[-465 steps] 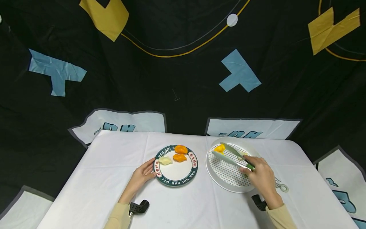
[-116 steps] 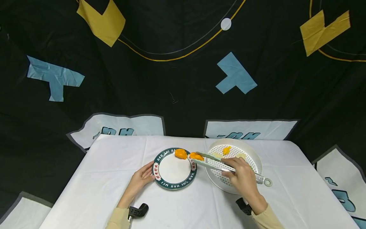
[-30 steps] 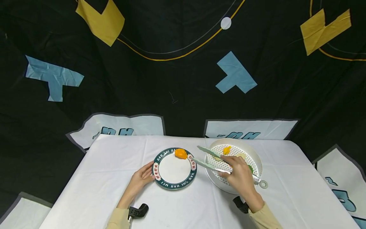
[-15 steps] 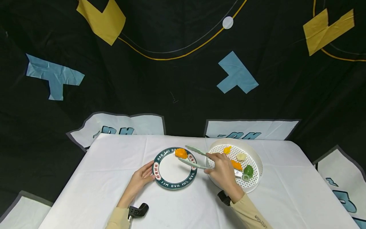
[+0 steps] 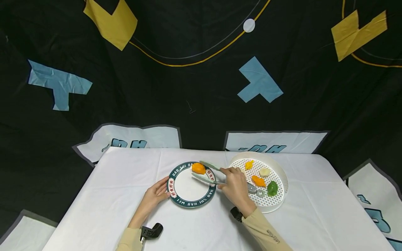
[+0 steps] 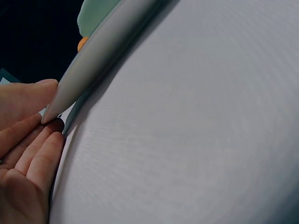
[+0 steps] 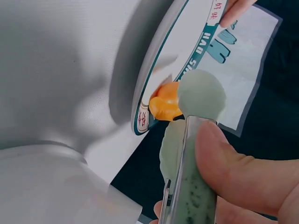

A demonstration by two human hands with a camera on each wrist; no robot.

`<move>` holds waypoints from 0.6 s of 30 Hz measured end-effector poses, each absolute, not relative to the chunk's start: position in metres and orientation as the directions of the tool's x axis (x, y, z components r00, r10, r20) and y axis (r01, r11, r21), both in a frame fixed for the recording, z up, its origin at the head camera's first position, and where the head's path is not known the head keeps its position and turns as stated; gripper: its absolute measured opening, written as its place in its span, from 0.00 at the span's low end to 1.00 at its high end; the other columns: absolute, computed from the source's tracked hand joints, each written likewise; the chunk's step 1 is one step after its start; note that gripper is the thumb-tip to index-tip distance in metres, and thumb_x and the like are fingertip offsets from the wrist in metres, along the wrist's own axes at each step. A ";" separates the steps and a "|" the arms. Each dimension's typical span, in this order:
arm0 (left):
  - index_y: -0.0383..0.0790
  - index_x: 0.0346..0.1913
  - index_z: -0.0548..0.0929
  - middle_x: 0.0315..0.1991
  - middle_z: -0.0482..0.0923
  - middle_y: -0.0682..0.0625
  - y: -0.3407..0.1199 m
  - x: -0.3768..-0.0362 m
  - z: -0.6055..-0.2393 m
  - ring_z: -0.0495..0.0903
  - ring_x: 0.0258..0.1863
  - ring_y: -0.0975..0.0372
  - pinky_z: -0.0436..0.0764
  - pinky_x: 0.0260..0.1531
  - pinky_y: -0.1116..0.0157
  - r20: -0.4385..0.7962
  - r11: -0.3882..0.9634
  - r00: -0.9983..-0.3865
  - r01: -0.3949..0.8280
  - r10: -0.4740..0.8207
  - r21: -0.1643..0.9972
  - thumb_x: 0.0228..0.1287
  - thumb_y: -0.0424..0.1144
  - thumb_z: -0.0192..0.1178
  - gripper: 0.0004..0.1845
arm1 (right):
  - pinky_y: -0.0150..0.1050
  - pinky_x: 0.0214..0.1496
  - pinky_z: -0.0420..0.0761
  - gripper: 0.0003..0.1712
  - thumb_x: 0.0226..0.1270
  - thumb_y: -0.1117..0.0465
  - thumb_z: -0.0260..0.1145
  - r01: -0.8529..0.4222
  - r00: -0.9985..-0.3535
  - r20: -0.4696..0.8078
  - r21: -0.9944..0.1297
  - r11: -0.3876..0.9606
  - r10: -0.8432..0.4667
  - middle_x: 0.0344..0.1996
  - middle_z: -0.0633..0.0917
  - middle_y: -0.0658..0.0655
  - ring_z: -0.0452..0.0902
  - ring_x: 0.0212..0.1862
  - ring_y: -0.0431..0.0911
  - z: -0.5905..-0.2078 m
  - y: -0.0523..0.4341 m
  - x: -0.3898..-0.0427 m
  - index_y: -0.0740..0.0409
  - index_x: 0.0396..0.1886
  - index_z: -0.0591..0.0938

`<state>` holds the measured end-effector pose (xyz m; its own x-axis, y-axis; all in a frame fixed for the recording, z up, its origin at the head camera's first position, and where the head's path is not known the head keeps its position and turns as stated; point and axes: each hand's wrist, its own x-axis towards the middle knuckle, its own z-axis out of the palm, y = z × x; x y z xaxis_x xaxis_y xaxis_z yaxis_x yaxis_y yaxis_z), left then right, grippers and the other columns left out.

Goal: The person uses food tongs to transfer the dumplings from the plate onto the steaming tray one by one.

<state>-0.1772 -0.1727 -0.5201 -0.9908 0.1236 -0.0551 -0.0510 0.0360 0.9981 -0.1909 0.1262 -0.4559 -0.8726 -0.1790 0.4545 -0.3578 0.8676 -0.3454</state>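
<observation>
Fingers: right hand (image 5: 235, 190) curled around the handles of a pair of pale green tongs (image 5: 211, 173), thumb (image 7: 243, 170) pressed on top; left hand (image 5: 154, 196) lies with relaxed, straight fingers (image 6: 32, 156) touching the near-left rim of the plate, grasping nothing.

Table (image 5: 103, 195): white cloth; both sleeves at its near edge.

Plate (image 5: 191, 201): round, white centre, dark green lettered rim, between the two hands.

Tongs: arms parted, tips over the far right part of the plate, one on either side of the orange dumpling (image 5: 198, 168), which sits at the plate's far rim.

Strainer tray (image 5: 281, 176): white, perforated, just right of the plate. Contents: small yellow piece (image 5: 249, 164), pale piece (image 5: 265, 171), orange piece (image 5: 259, 181), green piece (image 5: 272, 188).

Backdrop (image 5: 188, 87): black cloth with blue and yellow shapes.
</observation>
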 end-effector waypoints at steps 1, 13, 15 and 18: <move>0.29 0.69 0.62 0.68 0.60 0.32 -0.173 -0.177 -0.520 0.61 0.67 0.48 0.69 0.61 0.72 -0.052 0.033 -0.991 -0.049 0.123 0.998 0.59 0.23 0.60 0.35 | 0.45 0.40 0.77 0.34 0.30 0.62 0.83 -0.356 -0.872 0.456 -0.342 0.870 -0.177 0.38 0.85 0.62 0.75 0.38 0.54 -0.457 0.125 -0.192 0.63 0.46 0.86; 0.27 0.69 0.61 0.68 0.60 0.33 -0.173 -0.177 -0.521 0.61 0.67 0.48 0.69 0.61 0.72 -0.030 0.028 -0.991 -0.026 0.127 0.999 0.58 0.22 0.60 0.35 | 0.42 0.33 0.77 0.27 0.31 0.65 0.82 -0.346 -0.868 0.464 -0.304 0.888 -0.179 0.34 0.85 0.59 0.76 0.34 0.52 -0.462 0.117 -0.195 0.61 0.40 0.88; 0.27 0.69 0.61 0.68 0.60 0.33 -0.173 -0.177 -0.521 0.61 0.67 0.48 0.69 0.60 0.73 -0.033 0.030 -0.991 -0.030 0.127 0.999 0.58 0.22 0.60 0.35 | 0.42 0.32 0.77 0.26 0.33 0.66 0.82 -0.340 -0.868 0.465 -0.302 0.891 -0.173 0.33 0.85 0.59 0.76 0.33 0.51 -0.462 0.117 -0.194 0.61 0.40 0.88; 0.28 0.69 0.62 0.68 0.60 0.33 -0.174 -0.177 -0.521 0.62 0.67 0.48 0.69 0.60 0.73 -0.040 0.034 -0.991 -0.036 0.125 0.999 0.58 0.23 0.60 0.35 | 0.41 0.31 0.77 0.24 0.35 0.65 0.82 -0.335 -0.869 0.464 -0.302 0.893 -0.169 0.33 0.86 0.58 0.75 0.32 0.49 -0.461 0.117 -0.193 0.59 0.39 0.88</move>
<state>-0.1773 -0.1736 -0.5212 -0.9914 0.1247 -0.0398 -0.0358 0.0342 0.9988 -0.1930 0.1175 -0.4611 -0.8695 -0.1693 0.4641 -0.3348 0.8927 -0.3016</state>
